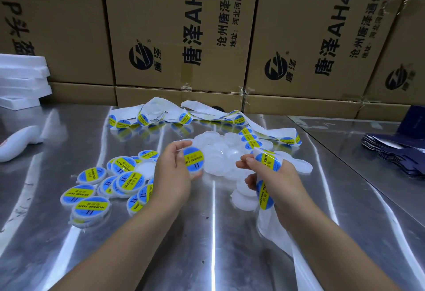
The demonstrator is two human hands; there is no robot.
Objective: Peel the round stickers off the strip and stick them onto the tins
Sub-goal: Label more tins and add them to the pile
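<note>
The strip (266,165) curls through the right hand (277,182), whose thumb and fingers pinch it right at a round blue-and-yellow sticker (269,161). Whether that sticker has begun to lift is hard to make out, and the palm hides part of the strip. The strip's bare white end hangs below the wrist and is cut off by the bottom edge. The left hand (172,171) grips a tin (193,159) by its rim, with the labelled face turned toward the right hand and slightly blurred. Behind and between the hands lies a heap of bare white tins (218,153). Labelled tins (103,187) are piled to the left, some hidden by the left wrist. More of the strip loops along the back of the metal table (207,233), in front of cardboard boxes (179,26).
</note>
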